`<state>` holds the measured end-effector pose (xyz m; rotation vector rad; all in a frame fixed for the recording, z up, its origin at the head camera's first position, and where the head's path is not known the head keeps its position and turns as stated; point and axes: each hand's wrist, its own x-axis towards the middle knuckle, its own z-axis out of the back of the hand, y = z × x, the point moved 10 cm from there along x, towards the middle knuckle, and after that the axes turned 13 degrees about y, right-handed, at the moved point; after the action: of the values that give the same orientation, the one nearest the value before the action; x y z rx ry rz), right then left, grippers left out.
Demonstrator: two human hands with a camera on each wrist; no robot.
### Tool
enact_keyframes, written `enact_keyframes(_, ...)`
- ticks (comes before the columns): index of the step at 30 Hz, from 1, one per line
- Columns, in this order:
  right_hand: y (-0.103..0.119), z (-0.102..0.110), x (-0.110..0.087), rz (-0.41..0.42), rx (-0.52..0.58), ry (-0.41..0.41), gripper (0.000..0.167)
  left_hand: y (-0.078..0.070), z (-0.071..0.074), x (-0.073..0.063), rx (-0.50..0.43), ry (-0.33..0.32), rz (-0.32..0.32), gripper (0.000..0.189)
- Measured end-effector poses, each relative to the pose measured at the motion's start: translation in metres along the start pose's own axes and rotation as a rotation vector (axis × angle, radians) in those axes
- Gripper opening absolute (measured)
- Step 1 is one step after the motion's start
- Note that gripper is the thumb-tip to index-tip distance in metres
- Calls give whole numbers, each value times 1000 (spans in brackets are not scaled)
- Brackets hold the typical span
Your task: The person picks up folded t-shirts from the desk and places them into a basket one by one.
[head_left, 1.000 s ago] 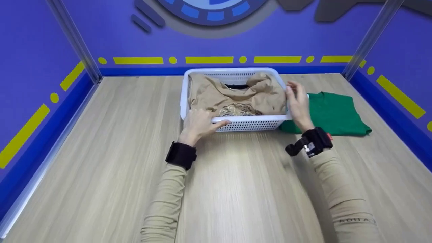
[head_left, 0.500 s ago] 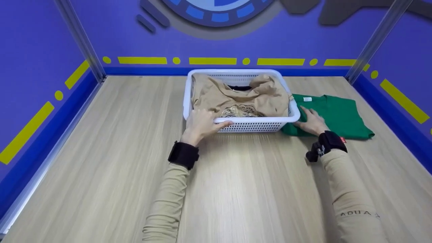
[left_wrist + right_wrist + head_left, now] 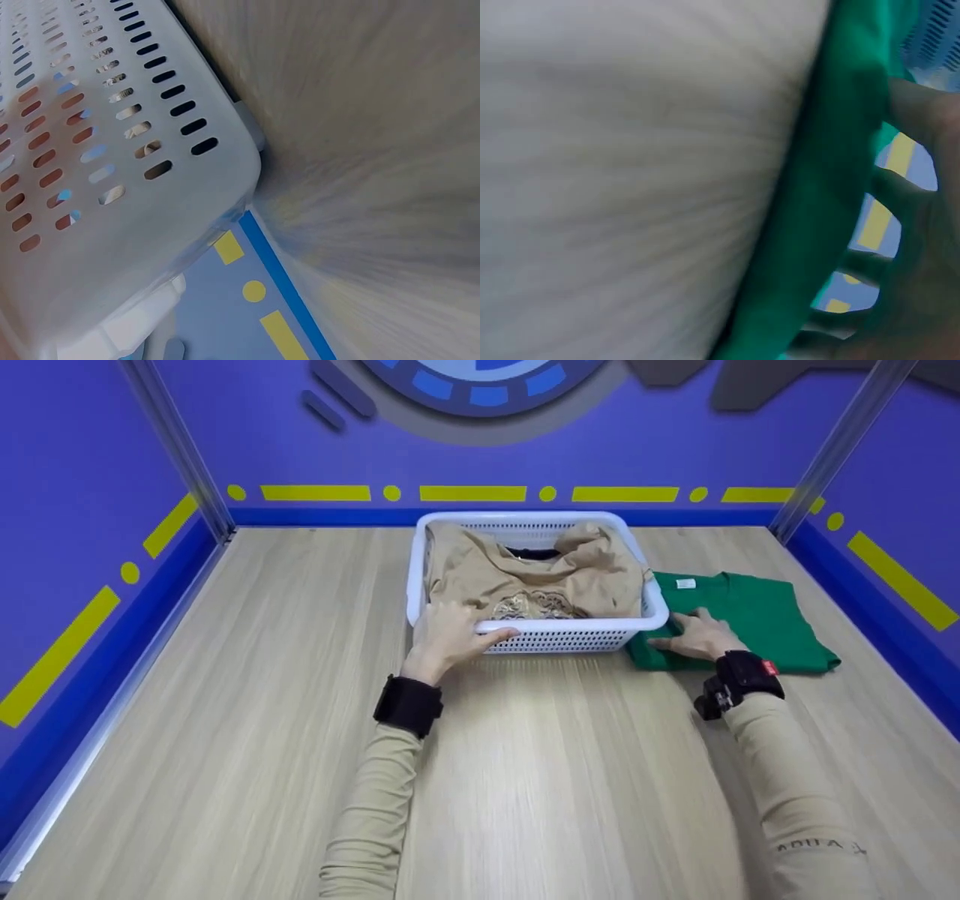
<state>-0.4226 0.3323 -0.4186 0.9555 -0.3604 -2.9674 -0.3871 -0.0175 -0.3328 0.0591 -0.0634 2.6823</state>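
A white perforated basket point(image 3: 577, 637) stands at the back of the table with a beige garment point(image 3: 465, 566) inside it. My left hand point(image 3: 444, 637) grips the basket's front left rim. Its thumb lies outside, while skin shows through the holes in the left wrist view, so the fingers are inside. To the right of the basket a folded green shirt point(image 3: 765, 619) with a white label lies flat, its left edge close against the basket. My right hand point(image 3: 703, 637) rests on the shirt with fingers spread, and the right wrist view shows the fingertips touching the green cloth point(image 3: 817, 180).
Behind the beige garment something black point(image 3: 534, 554) shows in the basket. Blue panels point(image 3: 330, 450) with yellow marks wall in the wooden table point(image 3: 300, 660) at the back and both sides. Each wrist wears a black band point(image 3: 409, 705).
My right hand has left the basket's right rim and come down onto the green shirt, a little to the right and nearer to me. My left hand keeps its grip on the basket.
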Motion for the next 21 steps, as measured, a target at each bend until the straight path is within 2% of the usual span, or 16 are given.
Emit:
enact_keyframes(14,2,-14,-31,1,-38,73,85,1,0,1,-4,13,9,69)
enact_keyframes(21,11,-22,-48,-8,-65,110,90,1,1,0,5,-3,9,70)
